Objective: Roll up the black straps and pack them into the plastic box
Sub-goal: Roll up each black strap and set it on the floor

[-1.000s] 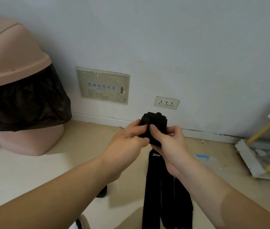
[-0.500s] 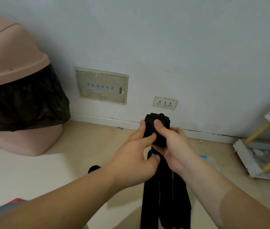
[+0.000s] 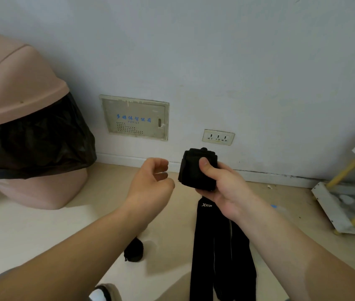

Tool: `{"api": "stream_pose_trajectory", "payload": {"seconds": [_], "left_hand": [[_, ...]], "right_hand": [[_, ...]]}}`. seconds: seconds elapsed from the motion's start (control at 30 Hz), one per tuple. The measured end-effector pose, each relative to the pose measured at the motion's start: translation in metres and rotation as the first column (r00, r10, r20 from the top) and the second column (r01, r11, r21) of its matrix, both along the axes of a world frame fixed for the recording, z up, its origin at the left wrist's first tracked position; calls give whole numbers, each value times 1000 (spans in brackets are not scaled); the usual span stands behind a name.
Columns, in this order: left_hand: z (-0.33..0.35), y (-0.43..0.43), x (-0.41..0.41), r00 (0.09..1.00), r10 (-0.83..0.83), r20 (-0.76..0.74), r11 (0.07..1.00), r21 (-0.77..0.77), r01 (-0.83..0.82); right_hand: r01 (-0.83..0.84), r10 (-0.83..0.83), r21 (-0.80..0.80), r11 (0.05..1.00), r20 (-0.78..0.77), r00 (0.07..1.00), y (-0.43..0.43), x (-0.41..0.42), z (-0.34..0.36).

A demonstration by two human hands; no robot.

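**Right hand holds the half-rolled strap**

A pink bin (image 3: 20, 105) lined with a black bag stands at far left. The left hand (image 3: 150, 183) hangs free, fingers loosely curled, grasping nothing. Below it a small roll (image 3: 133, 249) lies on the floor. The right hand (image 3: 222, 187) clasps the roll (image 3: 194, 172) in the air, thumb on its front. The tails (image 3: 220, 257) hang down from it. A rack (image 3: 333, 205) stands at far right.
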State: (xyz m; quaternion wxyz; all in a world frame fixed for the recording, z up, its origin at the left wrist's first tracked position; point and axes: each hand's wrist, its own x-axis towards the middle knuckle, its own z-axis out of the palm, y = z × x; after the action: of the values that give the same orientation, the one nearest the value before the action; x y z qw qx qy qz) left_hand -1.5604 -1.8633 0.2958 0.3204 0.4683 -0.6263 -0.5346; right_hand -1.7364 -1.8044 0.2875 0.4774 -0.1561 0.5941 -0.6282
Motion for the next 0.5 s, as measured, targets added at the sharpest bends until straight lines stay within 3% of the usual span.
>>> {"api": "stream_pose_trajectory", "payload": {"seconds": [0.23,0.33,0.5], "left_hand": [[-2,6,-1,922,-340,187,940,101,326],[-11,11,-16,902,-353,247,936,89,342],[-51,18,-43,960,-251,122,950,221,221]], "right_hand": [[-96,103,147,984,-37,994,5,3,-17],[-150,164,218,964,-46,985,8,-1,-22],[-172,202,311,935,-65,977,20,-16,-41]]}}
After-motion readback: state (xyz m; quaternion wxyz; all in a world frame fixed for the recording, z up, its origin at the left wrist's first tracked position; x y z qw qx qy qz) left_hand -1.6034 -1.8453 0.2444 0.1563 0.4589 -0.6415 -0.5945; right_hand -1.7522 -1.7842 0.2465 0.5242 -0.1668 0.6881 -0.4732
